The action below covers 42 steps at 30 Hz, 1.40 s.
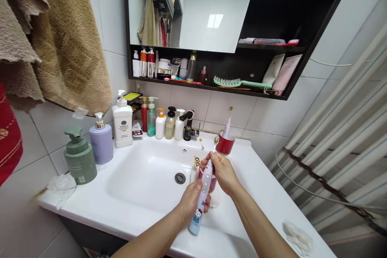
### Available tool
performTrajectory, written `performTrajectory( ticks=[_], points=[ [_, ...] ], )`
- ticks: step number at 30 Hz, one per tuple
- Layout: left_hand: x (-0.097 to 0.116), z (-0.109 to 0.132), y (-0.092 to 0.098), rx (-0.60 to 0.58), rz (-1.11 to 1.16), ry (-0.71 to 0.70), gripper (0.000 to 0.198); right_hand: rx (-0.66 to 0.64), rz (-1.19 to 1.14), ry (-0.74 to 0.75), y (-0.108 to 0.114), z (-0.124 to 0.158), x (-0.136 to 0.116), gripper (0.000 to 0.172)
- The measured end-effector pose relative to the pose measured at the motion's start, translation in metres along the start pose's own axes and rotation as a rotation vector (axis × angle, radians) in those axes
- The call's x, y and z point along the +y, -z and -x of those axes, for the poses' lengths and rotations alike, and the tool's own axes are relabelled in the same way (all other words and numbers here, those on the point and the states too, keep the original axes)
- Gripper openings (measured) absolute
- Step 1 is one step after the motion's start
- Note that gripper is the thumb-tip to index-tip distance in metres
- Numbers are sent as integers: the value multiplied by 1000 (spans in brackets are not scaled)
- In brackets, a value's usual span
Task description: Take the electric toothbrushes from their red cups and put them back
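Observation:
My left hand is wrapped round the handle of an electric toothbrush, lilac above and pale blue below with a cartoon figure. The toothbrush slants upward over the right side of the sink. With its fingers closed, my right hand grips the brush head by its lower neck, where it meets the handle. Partly hidden behind my hands are a dark red cup and a cream-coloured item with a gold top. Beyond them, a red cup holds another electric toothbrush.
The white sink has a black faucet at the back. A small brush head lies on the rear ledge. Several pump bottles line the left and back. Above hangs a mirrored cabinet; crumpled tissue lies at right.

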<state>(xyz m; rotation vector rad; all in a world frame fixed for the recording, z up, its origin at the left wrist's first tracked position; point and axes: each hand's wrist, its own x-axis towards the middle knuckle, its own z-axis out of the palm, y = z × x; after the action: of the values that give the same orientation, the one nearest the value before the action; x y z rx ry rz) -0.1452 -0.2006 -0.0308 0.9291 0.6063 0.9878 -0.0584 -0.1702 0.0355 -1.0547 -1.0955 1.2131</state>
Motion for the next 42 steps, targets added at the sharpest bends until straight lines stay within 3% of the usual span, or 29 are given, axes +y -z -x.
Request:
performTrajectory(
  ticks=[7, 13, 19, 23, 28, 32, 34, 37, 42],
  points=[
    [0, 0, -1, -22, 32, 30, 46, 27, -86, -30, -4, 5, 1, 23],
    [1, 1, -2, -15, -14, -28, 43, 109, -47, 29, -8, 7, 0, 25],
    [2, 2, -2, -15, -9, -38, 45, 96, -121, 26, -12, 8, 0, 24],
    [3, 2, -2, -89, 18, -9, 46, 61, -207, 4, -14, 10, 1, 24],
    [1, -2, 0, 2, -76, -65, 45, 149, -170, 68, -14, 8, 3, 23],
    [-1, -4, 3, -49, -57, -24, 43, 46, -178, 41, -9, 10, 5, 24],
    [1, -7, 2, -50, -75, -38, 43, -27, -65, 24, -4, 15, 7, 22],
    [9, -16, -1, 7, -267, -142, 45, -61, 140, 38, 6, 19, 7, 24],
    [22, -41, 2, 235, -862, -279, 32, 221, 78, 257, 32, -11, -5, 30]
  ],
)
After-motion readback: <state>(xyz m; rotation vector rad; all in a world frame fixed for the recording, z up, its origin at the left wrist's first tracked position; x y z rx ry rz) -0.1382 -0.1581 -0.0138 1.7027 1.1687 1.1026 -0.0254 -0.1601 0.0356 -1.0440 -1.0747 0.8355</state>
